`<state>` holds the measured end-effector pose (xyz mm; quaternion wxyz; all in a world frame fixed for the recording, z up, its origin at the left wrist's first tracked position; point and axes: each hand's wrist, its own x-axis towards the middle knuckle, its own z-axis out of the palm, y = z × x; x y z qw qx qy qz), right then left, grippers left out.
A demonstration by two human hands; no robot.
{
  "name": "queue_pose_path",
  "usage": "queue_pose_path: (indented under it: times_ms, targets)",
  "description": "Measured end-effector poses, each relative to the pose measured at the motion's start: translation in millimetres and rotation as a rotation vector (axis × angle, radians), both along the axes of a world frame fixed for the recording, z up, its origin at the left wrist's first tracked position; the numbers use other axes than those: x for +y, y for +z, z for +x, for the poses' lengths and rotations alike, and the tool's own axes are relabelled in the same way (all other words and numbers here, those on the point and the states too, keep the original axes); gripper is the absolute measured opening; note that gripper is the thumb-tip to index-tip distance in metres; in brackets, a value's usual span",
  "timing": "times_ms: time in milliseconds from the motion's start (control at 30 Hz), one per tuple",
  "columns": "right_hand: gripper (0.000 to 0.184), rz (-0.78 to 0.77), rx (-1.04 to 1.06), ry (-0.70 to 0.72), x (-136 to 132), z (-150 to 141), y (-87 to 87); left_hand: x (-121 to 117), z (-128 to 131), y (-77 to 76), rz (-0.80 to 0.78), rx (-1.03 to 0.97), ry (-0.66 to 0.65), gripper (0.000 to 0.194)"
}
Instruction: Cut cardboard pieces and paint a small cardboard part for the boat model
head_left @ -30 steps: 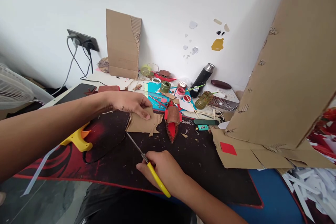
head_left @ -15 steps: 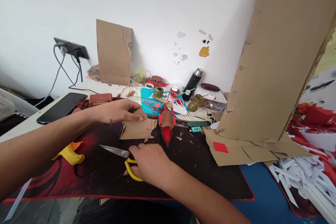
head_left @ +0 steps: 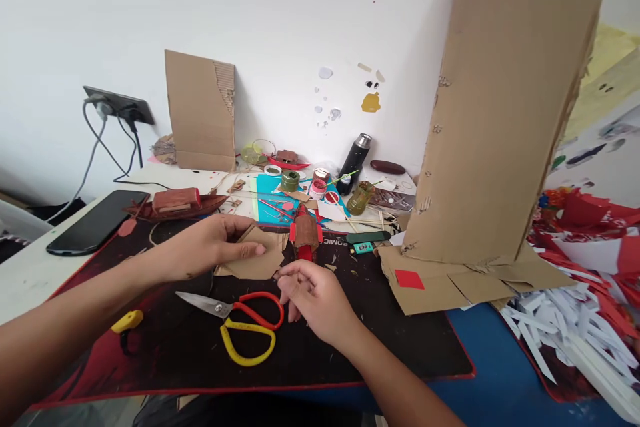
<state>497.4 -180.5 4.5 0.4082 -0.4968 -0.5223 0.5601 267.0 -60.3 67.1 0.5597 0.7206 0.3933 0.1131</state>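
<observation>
My left hand (head_left: 210, 245) holds a small cut piece of brown cardboard (head_left: 257, 261) down on the black and red desk mat (head_left: 380, 340). My right hand (head_left: 315, 297) hovers just right of the scissors, empty, with its fingers loosely curled toward the cardboard piece. The scissors (head_left: 237, 320), with one red and one yellow handle, lie shut on the mat in front of me. A small red and brown model boat (head_left: 304, 237) sits just behind the cardboard piece.
A tall cardboard sheet (head_left: 500, 113) stands at the right on flat cardboard with a red square (head_left: 409, 278). Paint jars (head_left: 289, 180), a black flask (head_left: 353, 161), a phone (head_left: 95, 221), another model boat (head_left: 175, 203) and a yellow glue gun (head_left: 127, 321) surround the mat. White paper scraps (head_left: 565, 327) lie right.
My right hand laid the scissors down on the mat and let go of them, then moved up toward the cardboard piece. The view shifted right.
</observation>
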Motion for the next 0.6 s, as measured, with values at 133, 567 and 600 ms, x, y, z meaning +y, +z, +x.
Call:
queue_pose_path:
  times_ms: [133,567,600]
  targets:
    - [0.062,-0.042,0.150,-0.041,-2,6,-3.2,-22,19,-2.5,-0.022,-0.019,0.014,0.061]
    - [0.059,-0.045,0.223,-0.161,-23,28,-15.0,-64,36,-12.1,-0.086,-0.092,0.065,0.065]
    - [0.058,-0.045,0.224,-0.167,-24,29,-15.7,-67,37,-13.8,-0.089,-0.093,0.096,0.067]
